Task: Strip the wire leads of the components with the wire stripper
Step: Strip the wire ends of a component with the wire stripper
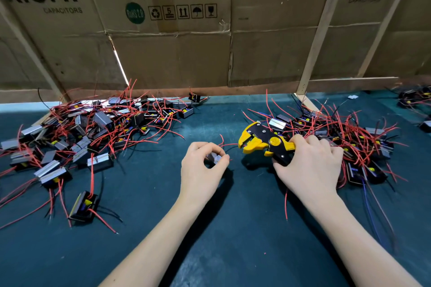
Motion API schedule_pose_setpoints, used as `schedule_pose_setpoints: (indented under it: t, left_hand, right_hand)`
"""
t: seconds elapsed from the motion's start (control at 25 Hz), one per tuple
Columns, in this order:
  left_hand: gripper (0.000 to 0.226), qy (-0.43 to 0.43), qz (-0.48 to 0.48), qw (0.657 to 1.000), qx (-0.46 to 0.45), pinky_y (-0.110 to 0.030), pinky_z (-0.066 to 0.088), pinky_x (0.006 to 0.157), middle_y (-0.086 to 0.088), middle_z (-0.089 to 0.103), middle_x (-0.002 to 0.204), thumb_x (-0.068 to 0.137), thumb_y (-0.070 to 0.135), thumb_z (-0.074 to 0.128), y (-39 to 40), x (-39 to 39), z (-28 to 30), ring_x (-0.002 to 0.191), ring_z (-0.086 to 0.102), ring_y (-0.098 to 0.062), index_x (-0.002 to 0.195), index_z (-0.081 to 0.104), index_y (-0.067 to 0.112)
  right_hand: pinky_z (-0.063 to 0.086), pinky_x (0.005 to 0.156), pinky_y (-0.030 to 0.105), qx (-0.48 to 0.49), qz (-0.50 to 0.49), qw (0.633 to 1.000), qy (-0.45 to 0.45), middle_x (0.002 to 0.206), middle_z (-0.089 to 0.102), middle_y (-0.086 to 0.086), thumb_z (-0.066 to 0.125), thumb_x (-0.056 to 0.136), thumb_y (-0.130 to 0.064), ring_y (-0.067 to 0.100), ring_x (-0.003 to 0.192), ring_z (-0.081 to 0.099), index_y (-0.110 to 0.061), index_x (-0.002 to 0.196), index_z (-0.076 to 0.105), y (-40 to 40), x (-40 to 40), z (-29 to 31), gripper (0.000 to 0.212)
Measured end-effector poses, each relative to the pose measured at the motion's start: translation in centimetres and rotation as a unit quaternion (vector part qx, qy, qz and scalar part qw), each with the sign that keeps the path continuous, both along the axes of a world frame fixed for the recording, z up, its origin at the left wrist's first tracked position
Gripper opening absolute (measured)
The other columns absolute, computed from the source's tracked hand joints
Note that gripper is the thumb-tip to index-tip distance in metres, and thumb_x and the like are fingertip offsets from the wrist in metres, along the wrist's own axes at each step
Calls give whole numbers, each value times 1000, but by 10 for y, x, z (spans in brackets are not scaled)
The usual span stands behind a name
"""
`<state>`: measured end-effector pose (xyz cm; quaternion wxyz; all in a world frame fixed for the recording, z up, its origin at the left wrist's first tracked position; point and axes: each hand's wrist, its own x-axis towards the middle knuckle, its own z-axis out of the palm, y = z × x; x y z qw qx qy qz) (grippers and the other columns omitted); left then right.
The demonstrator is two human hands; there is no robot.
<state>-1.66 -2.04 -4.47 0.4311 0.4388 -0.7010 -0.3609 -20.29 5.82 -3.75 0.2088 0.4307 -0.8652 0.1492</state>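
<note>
We are pinching small component (215, 159) between left hand (201, 170) fingertips; its red lead (229, 145) reaching into stripper's mouth. Right hand (310, 165) fingers clenching round wire stripper (264, 141) handles.

Cardboard wall (177, 58), far side — "AiSHi CAPACITORS" printed far left and far right; green round sticker (135, 13) "RoHS 2.0"; handling-symbol row (182, 11) — stacking mark "5".
</note>
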Motion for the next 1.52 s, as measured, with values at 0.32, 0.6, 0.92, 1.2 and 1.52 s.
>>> schedule_pose_setpoints:
  t: [0.32,0.6,0.92,1.2,1.52]
  left_hand:
    - [16,14,-18,1000,-19,-9,36,63,9,58,93,79,9,73,3,-4,-2,74,54,1,71,67,22]
    - [14,-66,-22,996,-56,-29,50,73,9,64,82,76,23,80,-5,3,-5,73,59,-4,79,66,25]
    - [48,-96,-39,989,-102,-37,54,81,20,64,90,65,41,88,-9,9,0,83,65,-6,97,57,23]
    - [48,-97,-34,990,-98,-39,54,80,18,66,86,63,44,88,-10,10,0,82,65,-9,95,59,23]
    - [47,-102,-33,991,-77,-38,52,76,9,70,82,62,44,89,-11,12,-1,73,63,-16,92,58,24]
  right_hand:
    - [29,79,40,19,16,1000,8,92,63,7,77,65,-50,31,91,55,-16,95,63,-2,8,0,47]
    - [27,75,39,13,49,998,25,82,60,7,80,61,-42,31,83,55,-14,85,61,-2,14,-5,41]
    - [30,75,40,-2,70,995,65,80,60,7,84,55,-40,31,79,55,-13,82,62,-3,12,-4,44]
    - [34,71,39,-24,90,991,92,69,60,5,87,51,-41,29,65,56,-12,74,65,-3,12,-4,43]
    - [32,65,35,-37,117,989,88,57,56,4,87,50,-38,28,53,55,-14,60,56,-3,12,-4,41]
